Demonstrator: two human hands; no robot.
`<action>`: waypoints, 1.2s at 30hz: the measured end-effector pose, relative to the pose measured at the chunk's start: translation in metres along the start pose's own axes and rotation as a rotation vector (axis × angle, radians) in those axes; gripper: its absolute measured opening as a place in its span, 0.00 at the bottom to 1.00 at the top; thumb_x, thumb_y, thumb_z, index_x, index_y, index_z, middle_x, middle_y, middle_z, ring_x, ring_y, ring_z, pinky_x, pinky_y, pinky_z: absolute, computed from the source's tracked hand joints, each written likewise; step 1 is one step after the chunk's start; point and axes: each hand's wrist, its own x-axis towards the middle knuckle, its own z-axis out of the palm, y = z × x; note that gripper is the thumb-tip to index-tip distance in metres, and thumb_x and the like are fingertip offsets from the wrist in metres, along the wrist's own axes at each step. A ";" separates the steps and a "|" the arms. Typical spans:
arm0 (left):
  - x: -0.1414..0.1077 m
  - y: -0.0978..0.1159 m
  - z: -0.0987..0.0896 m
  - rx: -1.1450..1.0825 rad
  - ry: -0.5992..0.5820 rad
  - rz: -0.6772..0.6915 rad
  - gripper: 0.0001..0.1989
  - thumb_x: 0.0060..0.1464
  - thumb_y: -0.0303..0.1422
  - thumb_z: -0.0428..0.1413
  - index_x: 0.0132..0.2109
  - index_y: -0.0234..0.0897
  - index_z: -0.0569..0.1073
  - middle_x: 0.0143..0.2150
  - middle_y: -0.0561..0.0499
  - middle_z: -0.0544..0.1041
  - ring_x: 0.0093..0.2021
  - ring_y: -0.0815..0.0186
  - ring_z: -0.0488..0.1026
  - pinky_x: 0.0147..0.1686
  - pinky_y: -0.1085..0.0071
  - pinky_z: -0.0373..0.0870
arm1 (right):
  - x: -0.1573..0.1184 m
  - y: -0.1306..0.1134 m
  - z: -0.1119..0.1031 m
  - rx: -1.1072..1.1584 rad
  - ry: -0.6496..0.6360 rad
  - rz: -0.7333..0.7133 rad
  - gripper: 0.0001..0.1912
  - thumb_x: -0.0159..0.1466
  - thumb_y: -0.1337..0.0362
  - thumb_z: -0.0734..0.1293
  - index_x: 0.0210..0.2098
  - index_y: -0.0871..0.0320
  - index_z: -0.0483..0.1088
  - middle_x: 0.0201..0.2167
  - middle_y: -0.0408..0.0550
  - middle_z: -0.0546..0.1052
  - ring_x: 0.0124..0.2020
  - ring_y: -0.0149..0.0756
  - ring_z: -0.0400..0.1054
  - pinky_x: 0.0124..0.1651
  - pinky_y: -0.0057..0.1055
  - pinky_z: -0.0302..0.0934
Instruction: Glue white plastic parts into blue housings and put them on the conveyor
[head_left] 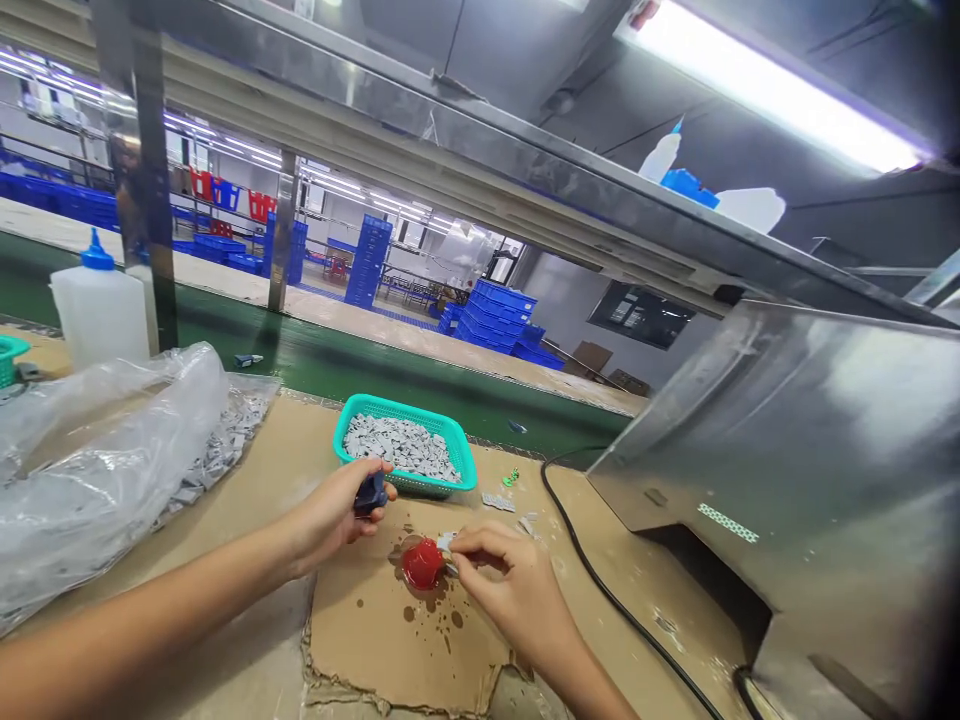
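Note:
My left hand (352, 505) has its fingers wrapped round a dark blue part (370, 494), just in front of the green basket (469, 462) of small grey pieces (397, 445). Lower right of it, my right hand (499, 570) pinches something small and pale whose shape is mostly hidden by the fingers. Its fingertips are at the right edge of a red, glossy round object (422, 565). This red object rests on a cardboard sheet (375, 640) marked with dark wet spots.
Clear plastic bags (105, 470) with grey pieces and a white bottle (101, 315) stand left. A black cable (592, 570) and a metal housing (825, 450) lie right. A green conveyor belt (315, 345) runs behind the basket. Small grey and green pieces (511, 478) lie near it.

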 end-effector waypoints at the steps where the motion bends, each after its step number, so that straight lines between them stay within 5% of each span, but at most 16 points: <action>1: 0.000 0.000 0.000 0.002 -0.012 0.013 0.07 0.53 0.31 0.44 0.39 0.36 0.62 0.26 0.55 0.67 0.17 0.78 0.60 0.16 0.81 0.53 | -0.002 0.001 0.003 -0.010 -0.008 -0.009 0.08 0.51 0.73 0.62 0.23 0.59 0.72 0.24 0.46 0.74 0.27 0.33 0.68 0.28 0.26 0.63; 5: -0.001 -0.001 -0.001 0.048 -0.075 0.075 0.10 0.48 0.22 0.47 0.40 0.33 0.65 0.33 0.50 0.72 0.25 0.75 0.67 0.25 0.79 0.62 | -0.006 0.000 0.011 -0.037 -0.047 -0.037 0.09 0.53 0.72 0.61 0.25 0.57 0.73 0.25 0.46 0.73 0.27 0.33 0.68 0.29 0.27 0.62; 11: -0.001 -0.002 -0.006 0.094 -0.139 0.114 0.10 0.47 0.27 0.55 0.39 0.32 0.70 0.43 0.45 0.72 0.38 0.69 0.71 0.39 0.74 0.66 | -0.005 0.001 0.013 -0.021 -0.061 -0.038 0.09 0.54 0.72 0.61 0.24 0.58 0.72 0.25 0.46 0.72 0.27 0.33 0.67 0.30 0.27 0.61; 19: 0.004 -0.004 -0.010 0.053 -0.118 0.118 0.13 0.43 0.24 0.58 0.40 0.32 0.72 0.43 0.46 0.72 0.38 0.67 0.72 0.44 0.72 0.66 | -0.005 -0.006 0.006 -0.025 -0.004 -0.054 0.08 0.54 0.71 0.61 0.25 0.58 0.72 0.25 0.46 0.72 0.27 0.33 0.67 0.28 0.27 0.61; 30: 0.002 -0.003 -0.007 0.014 -0.215 0.056 0.09 0.48 0.27 0.54 0.39 0.30 0.71 0.37 0.45 0.75 0.38 0.67 0.72 0.40 0.74 0.67 | 0.004 -0.003 0.003 0.012 0.012 -0.002 0.07 0.52 0.70 0.62 0.23 0.58 0.72 0.24 0.47 0.74 0.27 0.34 0.68 0.28 0.27 0.63; 36: 0.002 0.001 -0.011 -0.050 -0.210 0.030 0.12 0.41 0.34 0.60 0.35 0.33 0.72 0.23 0.54 0.71 0.17 0.81 0.61 0.16 0.84 0.54 | 0.006 -0.002 0.001 0.107 0.008 0.073 0.06 0.52 0.70 0.63 0.24 0.59 0.72 0.26 0.48 0.74 0.29 0.34 0.68 0.31 0.27 0.64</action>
